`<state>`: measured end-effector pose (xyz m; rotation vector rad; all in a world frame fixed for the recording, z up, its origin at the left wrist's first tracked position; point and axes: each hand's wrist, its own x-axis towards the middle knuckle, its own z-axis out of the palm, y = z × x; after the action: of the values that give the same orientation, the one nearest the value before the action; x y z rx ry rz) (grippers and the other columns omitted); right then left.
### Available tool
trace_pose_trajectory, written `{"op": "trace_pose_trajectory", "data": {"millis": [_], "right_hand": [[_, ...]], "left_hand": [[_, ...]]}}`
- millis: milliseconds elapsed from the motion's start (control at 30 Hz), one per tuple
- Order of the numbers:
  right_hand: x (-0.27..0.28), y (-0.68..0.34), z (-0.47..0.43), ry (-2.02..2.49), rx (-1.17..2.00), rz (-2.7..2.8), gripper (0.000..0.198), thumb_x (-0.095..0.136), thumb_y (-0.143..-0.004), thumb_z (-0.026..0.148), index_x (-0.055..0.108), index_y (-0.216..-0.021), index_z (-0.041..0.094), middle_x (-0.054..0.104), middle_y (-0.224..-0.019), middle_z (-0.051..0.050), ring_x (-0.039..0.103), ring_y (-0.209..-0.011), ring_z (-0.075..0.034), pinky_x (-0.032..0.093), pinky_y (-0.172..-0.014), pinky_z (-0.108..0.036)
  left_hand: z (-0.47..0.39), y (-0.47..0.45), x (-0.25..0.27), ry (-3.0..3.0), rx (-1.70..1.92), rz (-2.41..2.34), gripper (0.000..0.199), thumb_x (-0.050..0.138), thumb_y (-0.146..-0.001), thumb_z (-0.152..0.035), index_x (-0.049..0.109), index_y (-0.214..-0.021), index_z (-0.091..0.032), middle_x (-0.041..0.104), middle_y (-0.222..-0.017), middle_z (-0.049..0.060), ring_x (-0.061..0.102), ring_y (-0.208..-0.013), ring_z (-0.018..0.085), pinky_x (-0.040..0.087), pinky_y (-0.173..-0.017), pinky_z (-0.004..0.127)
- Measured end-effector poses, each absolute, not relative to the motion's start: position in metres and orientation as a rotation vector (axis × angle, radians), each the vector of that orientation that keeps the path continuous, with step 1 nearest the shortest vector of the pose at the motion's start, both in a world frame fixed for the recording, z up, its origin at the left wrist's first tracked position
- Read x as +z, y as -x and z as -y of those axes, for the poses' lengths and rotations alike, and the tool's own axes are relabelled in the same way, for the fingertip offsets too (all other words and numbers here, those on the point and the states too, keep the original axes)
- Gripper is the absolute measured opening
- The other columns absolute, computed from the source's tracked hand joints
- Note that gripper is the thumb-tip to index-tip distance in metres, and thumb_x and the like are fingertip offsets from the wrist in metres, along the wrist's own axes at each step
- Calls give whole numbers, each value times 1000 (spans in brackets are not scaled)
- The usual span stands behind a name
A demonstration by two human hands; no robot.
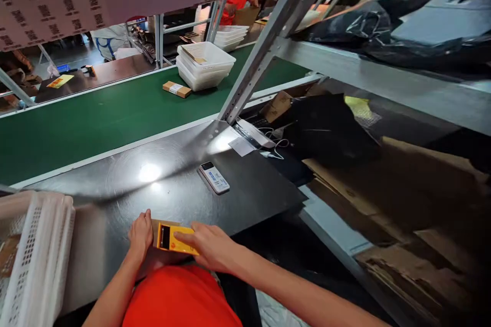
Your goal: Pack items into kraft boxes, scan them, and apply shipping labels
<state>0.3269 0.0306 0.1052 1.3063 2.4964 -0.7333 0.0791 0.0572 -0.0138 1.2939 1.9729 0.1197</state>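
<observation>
Close to my body, at the table's front edge, my right hand (210, 245) grips a yellow box-like thing (180, 239) with a dark window at its left end. One finger lies along its top; I cannot make out its exact kind. Behind and beside it shows a small brown cardboard box (155, 225), partly hidden. My left hand (141, 232) is closed at the box's left side, with its fingertips out of sight behind the hand. Farther off on the metal table (126, 194) lies a phone (215, 178) with a printed white and blue face and a dark camera block.
Stacked white plastic baskets (46, 245) stand at the left. Beyond the table runs a green conveyor belt (95, 112) with white baskets (205, 64) and a small carton (176, 89). A metal post (257, 56) rises at the belt's edge. Flattened cardboard (402, 199) fills the right shelf.
</observation>
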Motion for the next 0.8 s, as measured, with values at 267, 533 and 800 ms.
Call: {"op": "trace_pose_trajectory", "data": {"millis": [267, 533, 800], "right_hand": [[97, -452, 3, -1544, -1047, -2456, 65, 61, -78, 8, 75, -135, 37, 72, -107, -8, 70, -97, -26, 50, -88, -35], [38, -494, 2, -1636, -1123, -2537, 65, 65, -73, 3, 79, -128, 35, 72, -103, -6, 69, -96, -23, 50, -93, -33], [-8, -399, -14, -1514, -973, -2545, 70, 61, -79, 4, 73, -141, 36, 75, -119, -14, 71, -109, -31, 54, -95, -40]], "left_hand": [[-59, -84, -5, -1338, -88, -2103, 71, 18, -108, -58, 76, -117, -17, 79, -130, 25, 72, -128, 40, 53, -107, 48], [-60, -86, -4, -1355, -134, -2124, 79, 14, -108, -56, 79, -112, -13, 79, -125, 29, 73, -122, 42, 52, -102, 47], [-63, -81, -9, -1410, -168, -2082, 73, 17, -108, -53, 78, -99, -14, 80, -121, 28, 75, -117, 42, 53, -100, 46]]}}
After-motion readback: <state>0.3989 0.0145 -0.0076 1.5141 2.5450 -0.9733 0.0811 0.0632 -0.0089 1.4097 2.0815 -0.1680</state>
